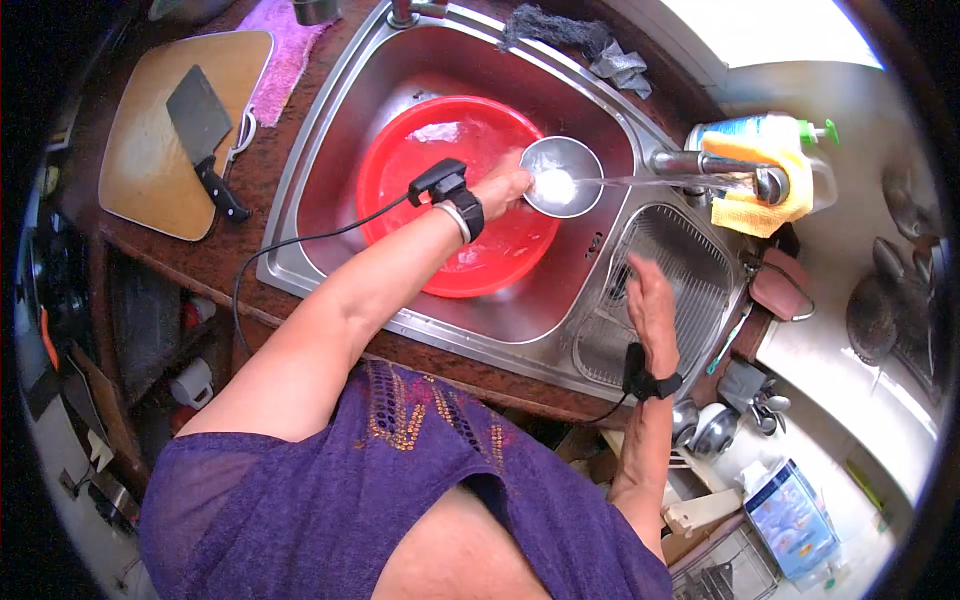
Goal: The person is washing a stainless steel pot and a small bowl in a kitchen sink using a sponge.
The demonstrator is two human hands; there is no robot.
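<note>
My left hand (504,187) grips the rim of a small metal bowl (581,161), tilted under a stream of running water (645,181). The water comes from the tap (769,184) at the right and strikes the inside of the bowl. Beneath the bowl and my left wrist, a red plastic basin (420,165) holding water stands in the stainless steel sink (330,172). My right hand (652,307) hovers above the small side basin with its drainer rack (694,262), its fingers apart and nothing in it.
At left, a cleaver (201,116) lies on a cutting board (142,150), beside a pink cloth (281,52). A yellow cloth (727,214) hangs over the tap near a pump bottle (750,129). A dark scouring mesh (555,31) lies behind the sink. A cable runs from my left wrist strap.
</note>
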